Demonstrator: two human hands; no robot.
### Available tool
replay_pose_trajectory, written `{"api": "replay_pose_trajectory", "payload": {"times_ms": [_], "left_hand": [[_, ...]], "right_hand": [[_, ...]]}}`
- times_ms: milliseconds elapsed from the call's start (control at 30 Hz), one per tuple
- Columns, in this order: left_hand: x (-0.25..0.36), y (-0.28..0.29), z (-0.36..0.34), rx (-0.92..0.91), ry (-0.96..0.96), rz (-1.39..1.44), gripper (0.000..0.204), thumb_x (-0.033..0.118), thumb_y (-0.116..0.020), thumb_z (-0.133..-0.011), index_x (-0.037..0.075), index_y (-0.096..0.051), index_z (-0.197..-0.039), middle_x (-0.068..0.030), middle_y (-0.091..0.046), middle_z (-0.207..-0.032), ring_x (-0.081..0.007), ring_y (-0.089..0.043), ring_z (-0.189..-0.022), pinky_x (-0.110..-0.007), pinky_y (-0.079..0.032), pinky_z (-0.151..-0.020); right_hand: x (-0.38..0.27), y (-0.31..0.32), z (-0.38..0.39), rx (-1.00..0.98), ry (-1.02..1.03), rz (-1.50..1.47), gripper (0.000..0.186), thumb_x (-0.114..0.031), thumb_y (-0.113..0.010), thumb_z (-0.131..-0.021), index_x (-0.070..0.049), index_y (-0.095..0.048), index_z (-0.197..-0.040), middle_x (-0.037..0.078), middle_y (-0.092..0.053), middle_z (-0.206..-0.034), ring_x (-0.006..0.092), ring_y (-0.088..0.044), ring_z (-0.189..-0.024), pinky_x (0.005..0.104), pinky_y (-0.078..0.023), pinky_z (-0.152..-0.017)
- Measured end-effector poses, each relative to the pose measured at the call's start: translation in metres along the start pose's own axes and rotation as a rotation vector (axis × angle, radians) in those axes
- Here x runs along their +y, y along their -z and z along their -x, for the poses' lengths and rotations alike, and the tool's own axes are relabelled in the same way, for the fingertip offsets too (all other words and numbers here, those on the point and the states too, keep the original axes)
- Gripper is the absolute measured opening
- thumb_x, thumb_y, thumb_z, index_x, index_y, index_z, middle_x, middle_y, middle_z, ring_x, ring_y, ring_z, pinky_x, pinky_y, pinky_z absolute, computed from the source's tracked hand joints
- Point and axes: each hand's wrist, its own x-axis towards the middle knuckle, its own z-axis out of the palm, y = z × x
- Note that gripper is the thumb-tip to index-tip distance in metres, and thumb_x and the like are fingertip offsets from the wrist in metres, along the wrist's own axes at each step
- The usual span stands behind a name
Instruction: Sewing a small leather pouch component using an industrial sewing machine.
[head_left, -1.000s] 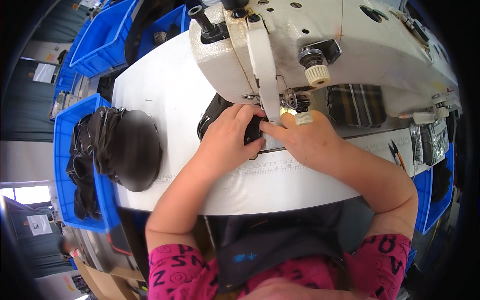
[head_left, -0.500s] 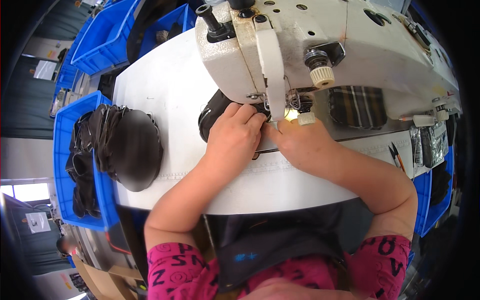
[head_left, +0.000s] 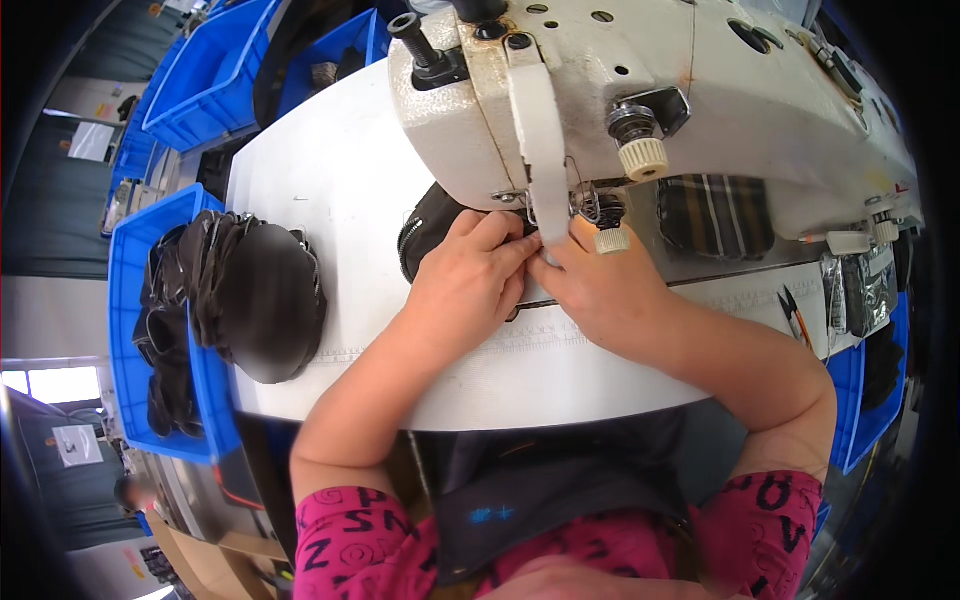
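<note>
The black piece (head_left: 428, 232) lies at the centre of the frame, partly beneath the head of the sewing machine (head_left: 580, 110), its zip (head_left: 405, 252) curving along the left edge. The left hand (head_left: 468, 265) is nearly closed, fingers bent and drawn in on the piece's right part. The right hand (head_left: 605, 280) is loosely curled beside the needle area, its fingertips meeting the left ones; whether it grips cloth cannot be told.

Good handling here likely calls for light, even pressure: the left hand holding the layers flat without stretching them, the right squaring the edge. Both sets of fingertips look close to the needle area, so they should stay clear of its path, with the zip's teeth well away.

Farther out, a plaid piece (head_left: 713, 215) sits right of centre, snips (head_left: 795, 316) at right on the table (head_left: 390, 390), and a black stack (head_left: 265, 300) at left against a blue bin (head_left: 215, 405).
</note>
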Motion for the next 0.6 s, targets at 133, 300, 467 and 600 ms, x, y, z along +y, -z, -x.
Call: {"api": "replay_pose_trajectory", "payload": {"times_ms": [133, 300, 467, 600], "left_hand": [[0.001, 0.006, 0.000, -0.009, -0.037, 0.016, 0.033, 0.007, -0.072, -0.081, 0.005, -0.078, -0.113, -0.0043, -0.066, -0.111, -0.0262, -0.062, -0.103, -0.036, -0.057, -0.086], [-0.001, 0.007, 0.000, -0.006, -0.035, 0.044, 0.032, 0.009, -0.073, -0.081, 0.006, -0.079, -0.112, -0.0040, -0.067, -0.112, -0.0255, -0.063, -0.101, -0.035, -0.058, -0.085], [-0.011, -0.004, -0.003, 0.125, -0.135, 0.023, 0.029, 0.009, -0.075, -0.080, 0.007, -0.078, -0.109, -0.0034, -0.069, -0.113, -0.0240, -0.066, -0.101, -0.034, -0.058, -0.082], [-0.007, -0.010, -0.002, 0.120, -0.072, -0.070, 0.028, 0.010, -0.076, -0.080, 0.007, -0.076, -0.108, -0.0033, -0.071, -0.113, -0.0225, -0.068, -0.100, -0.033, -0.059, -0.080]], "right_hand": [[-0.003, -0.010, 0.006, 0.027, -0.009, 0.018, 0.028, -0.016, -0.070, -0.079, -0.004, -0.071, -0.105, 0.016, -0.063, -0.119, 0.0225, -0.061, -0.092, 0.0411, -0.045, -0.072], [-0.009, -0.003, 0.006, -0.027, -0.019, 0.097, 0.034, -0.016, -0.070, -0.081, -0.002, -0.071, -0.112, 0.021, -0.064, -0.122, 0.0232, -0.067, -0.095, 0.0394, -0.052, -0.066], [-0.014, 0.000, 0.003, -0.121, -0.077, 0.009, 0.040, -0.015, -0.068, -0.082, 0.001, -0.068, -0.119, 0.022, -0.064, -0.125, 0.0230, -0.071, -0.094, 0.0357, -0.057, -0.064], [-0.012, 0.001, 0.004, -0.121, -0.067, 0.046, 0.042, -0.015, -0.068, -0.083, 0.002, -0.067, -0.122, 0.021, -0.064, -0.126, 0.0222, -0.072, -0.093, 0.0341, -0.058, -0.065]]}}
